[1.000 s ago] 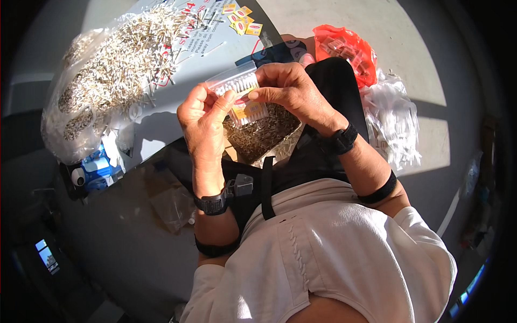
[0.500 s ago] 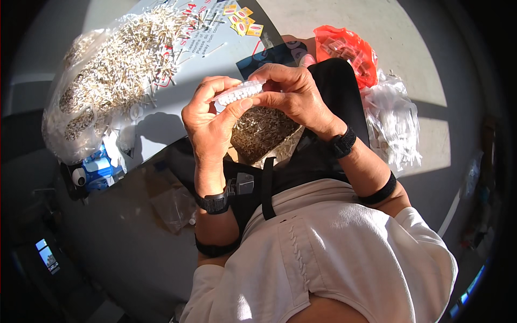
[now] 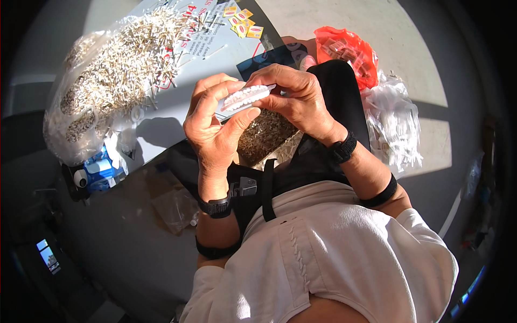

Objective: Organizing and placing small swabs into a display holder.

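Clear swab bag pinched by fingers of left hand and right hand.
Could spill near the surface's edge if squeezed unsealed.

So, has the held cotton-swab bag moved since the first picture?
Yes: the swab bag tipped end-on to the camera, barely shifting against the yellow cards.

harsh sunlight, crisp shadows across the floor; dark, warped edges.

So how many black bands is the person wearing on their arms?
4: left wrist band, right wrist band, left band near the elbow, right band near the elbow.
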Available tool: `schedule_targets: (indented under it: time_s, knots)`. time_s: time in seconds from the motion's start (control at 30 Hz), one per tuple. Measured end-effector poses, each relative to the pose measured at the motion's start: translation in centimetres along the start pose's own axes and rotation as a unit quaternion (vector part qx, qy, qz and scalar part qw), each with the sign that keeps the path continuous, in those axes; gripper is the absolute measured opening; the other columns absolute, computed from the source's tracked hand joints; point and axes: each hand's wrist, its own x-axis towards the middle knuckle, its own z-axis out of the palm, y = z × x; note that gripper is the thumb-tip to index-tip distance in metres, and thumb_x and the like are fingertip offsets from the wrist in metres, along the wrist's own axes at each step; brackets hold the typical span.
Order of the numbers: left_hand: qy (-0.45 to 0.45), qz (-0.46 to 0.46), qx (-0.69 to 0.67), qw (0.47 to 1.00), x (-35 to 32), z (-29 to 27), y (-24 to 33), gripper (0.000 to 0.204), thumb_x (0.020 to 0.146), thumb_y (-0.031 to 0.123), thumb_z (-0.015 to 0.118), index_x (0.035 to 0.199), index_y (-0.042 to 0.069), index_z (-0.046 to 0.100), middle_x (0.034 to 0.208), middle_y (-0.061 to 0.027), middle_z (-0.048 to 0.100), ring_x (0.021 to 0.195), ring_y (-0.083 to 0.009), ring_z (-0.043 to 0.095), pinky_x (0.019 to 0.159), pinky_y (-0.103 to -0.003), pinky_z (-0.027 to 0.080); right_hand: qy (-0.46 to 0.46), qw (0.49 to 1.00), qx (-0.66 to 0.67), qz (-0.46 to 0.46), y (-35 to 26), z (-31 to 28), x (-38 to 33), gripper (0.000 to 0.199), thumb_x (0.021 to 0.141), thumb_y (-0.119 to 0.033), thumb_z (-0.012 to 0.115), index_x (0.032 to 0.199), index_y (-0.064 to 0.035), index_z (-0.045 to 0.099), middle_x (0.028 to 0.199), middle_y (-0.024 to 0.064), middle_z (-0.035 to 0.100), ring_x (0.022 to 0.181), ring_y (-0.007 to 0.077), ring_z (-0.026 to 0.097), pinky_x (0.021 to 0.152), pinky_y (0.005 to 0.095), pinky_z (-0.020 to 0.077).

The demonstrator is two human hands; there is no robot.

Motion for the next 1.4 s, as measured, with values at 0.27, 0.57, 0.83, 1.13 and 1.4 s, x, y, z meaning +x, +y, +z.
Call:
schedule_targets:
  time_s: [0.27,0.57,0.83,1.13,1.4]
  knots:
    - [0.005,0.079,0.094,0.992,-0.2,-1.1,-1.3,0.018,0.074,-0.004,0.077,0.088,0.000,0.066,0.095,-0.0078,0.063,0.083,-0.0161,0.060,0.074,-0.027,0.049,0.009,0.997,-0.061,-0.049,-0.4,0.0,-0.1,0.021,0.084,-0.003,0.073,0.104,-0.0017,0.067,0.092,0.0001,0.065,0.077,0.0049,0.056,0.067,0.0213,0.0475]
    - [0.045,-0.126,-0.012,0.991,-0.1,-0.1,-10.1,0.009,0.078,-0.006,0.073,0.079,-0.001,0.066,0.085,-0.0009,0.062,0.073,-0.0066,0.055,0.067,-0.021,0.045,0.014,0.992,0.002,0.125,6.7,-1.7,1.3,0.020,0.090,-0.010,0.070,0.107,-0.0023,0.066,0.093,0.0004,0.068,0.081,0.0062,0.062,0.072,0.0215,0.0504]
    - [0.065,-0.227,-0.079,0.968,-0.9,0.5,-14.3,0.008,0.074,-0.007,0.069,0.079,-0.002,0.066,0.076,0.0000,0.061,0.069,-0.0074,0.056,0.066,-0.022,0.046,0.051,0.976,-0.011,0.210,11.8,-2.7,1.4,0.014,0.085,-0.007,0.071,0.096,0.0002,0.066,0.085,0.0015,0.067,0.073,0.0069,0.060,0.065,0.0209,0.0482]
    - [0.004,-0.283,-0.029,0.959,-0.3,-0.2,-13.6,0.009,0.071,-0.006,0.063,0.078,-0.001,0.066,0.074,-0.0005,0.061,0.067,-0.0077,0.055,0.065,-0.023,0.046,0.044,0.983,-0.058,0.167,10.8,-2.3,1.7,0.011,0.079,-0.007,0.071,0.088,-0.0006,0.067,0.076,0.0019,0.066,0.066,0.0075,0.058,0.060,0.0251,0.0480]
    - [-0.105,0.041,0.359,0.927,0.8,0.6,-11.8,0.016,0.067,-0.007,0.063,0.080,0.001,0.060,0.083,-0.0083,0.059,0.083,-0.0273,0.061,0.072,-0.037,0.049,-0.010,0.974,-0.204,0.100,10.1,-2.2,1.5,0.007,0.085,-0.006,0.064,0.088,-0.0024,0.059,0.078,0.0086,0.065,0.068,0.0238,0.063,0.060,0.0339,0.0495]
